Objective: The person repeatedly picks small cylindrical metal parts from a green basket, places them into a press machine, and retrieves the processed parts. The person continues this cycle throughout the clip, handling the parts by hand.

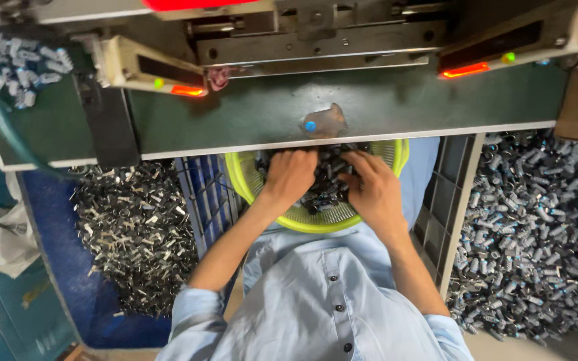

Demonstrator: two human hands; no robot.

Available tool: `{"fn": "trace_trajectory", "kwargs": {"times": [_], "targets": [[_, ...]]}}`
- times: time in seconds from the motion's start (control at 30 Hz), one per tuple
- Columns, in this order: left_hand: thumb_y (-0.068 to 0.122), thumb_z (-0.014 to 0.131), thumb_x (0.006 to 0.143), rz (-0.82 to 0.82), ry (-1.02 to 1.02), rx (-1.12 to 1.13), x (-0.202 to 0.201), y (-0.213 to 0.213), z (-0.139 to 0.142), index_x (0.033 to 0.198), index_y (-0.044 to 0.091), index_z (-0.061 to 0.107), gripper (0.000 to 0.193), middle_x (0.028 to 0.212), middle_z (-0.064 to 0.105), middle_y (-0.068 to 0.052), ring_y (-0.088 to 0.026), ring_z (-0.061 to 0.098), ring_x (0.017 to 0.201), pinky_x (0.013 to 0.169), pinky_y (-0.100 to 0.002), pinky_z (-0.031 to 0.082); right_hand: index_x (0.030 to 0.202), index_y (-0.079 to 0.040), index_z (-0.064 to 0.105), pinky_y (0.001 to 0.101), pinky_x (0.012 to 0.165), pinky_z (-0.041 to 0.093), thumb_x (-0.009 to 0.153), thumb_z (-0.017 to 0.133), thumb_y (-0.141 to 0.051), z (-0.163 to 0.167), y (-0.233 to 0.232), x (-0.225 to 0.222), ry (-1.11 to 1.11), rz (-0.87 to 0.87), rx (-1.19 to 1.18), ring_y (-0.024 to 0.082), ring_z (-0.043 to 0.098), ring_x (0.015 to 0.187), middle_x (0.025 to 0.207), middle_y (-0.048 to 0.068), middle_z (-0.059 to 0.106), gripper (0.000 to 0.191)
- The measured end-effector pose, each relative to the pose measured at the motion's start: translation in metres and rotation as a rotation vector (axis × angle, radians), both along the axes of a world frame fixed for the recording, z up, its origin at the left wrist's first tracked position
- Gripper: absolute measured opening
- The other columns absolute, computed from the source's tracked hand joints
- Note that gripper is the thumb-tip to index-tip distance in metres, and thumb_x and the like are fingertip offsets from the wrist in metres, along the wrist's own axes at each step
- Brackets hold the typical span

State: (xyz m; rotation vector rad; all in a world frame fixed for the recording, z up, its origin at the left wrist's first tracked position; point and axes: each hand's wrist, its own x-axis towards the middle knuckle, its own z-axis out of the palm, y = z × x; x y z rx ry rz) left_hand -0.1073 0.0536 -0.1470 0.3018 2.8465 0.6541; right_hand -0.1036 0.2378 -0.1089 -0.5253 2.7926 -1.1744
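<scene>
A yellow-green perforated basket rests on my lap, half tucked under the green machine table. It holds several small dark metal parts. My left hand is curled into the pile at the basket's left. My right hand lies on the pile at the right, fingers bent among the parts. Whether either hand has parts closed in it is hidden by the fingers and the pile.
A blue bin of shiny metal pieces stands at my left, a dark crate of grey cylindrical parts at my right. On the press above, two guard arms show orange lights. More small parts lie at the table's far left.
</scene>
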Motion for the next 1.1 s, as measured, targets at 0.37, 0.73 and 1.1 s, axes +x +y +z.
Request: {"fn": "trace_trajectory", "kwargs": {"times": [0.37, 0.73, 1.1], "targets": [[0.006, 0.077, 0.08, 0.238, 0.106, 0.951, 0.036, 0.009, 0.064, 0.101, 0.0, 0.067, 0.024, 0.107, 0.066, -0.017, -0.035, 0.063, 0.105, 0.094, -0.042, 0.049, 0.093, 0.004, 0.066, 0.0308, 0.078, 0.062, 0.074, 0.066, 0.023, -0.002, 0.009, 0.026, 0.037, -0.096, -0.517, 0.023, 0.075, 0.092, 0.1, 0.014, 0.073, 0.027], [0.006, 0.077, 0.085, 0.23, 0.134, 0.987, 0.038, 0.004, 0.055, 0.096, 0.001, 0.067, 0.015, 0.085, 0.066, -0.011, -0.026, 0.067, 0.076, 0.071, -0.034, 0.052, 0.106, 0.003, 0.05, 0.0312, 0.073, 0.063, 0.088, 0.062, 0.023, -0.025, -0.009, 0.042, 0.107, -0.127, -0.657, 0.027, 0.074, 0.092, 0.101, 0.023, 0.071, 0.03], [-0.001, 0.072, 0.084, 0.367, 0.318, 0.846, 0.054, -0.024, 0.086, 0.094, 0.001, 0.065, 0.012, 0.1, 0.073, -0.011, -0.025, 0.069, 0.091, 0.079, -0.035, 0.053, 0.114, -0.008, 0.049, 0.0319, 0.071, 0.055, 0.1, 0.062, 0.004, -0.036, -0.017, 0.0, -0.891, -0.457, -1.576, 0.021, 0.061, 0.08, 0.095, 0.013, 0.062, 0.022]]}}
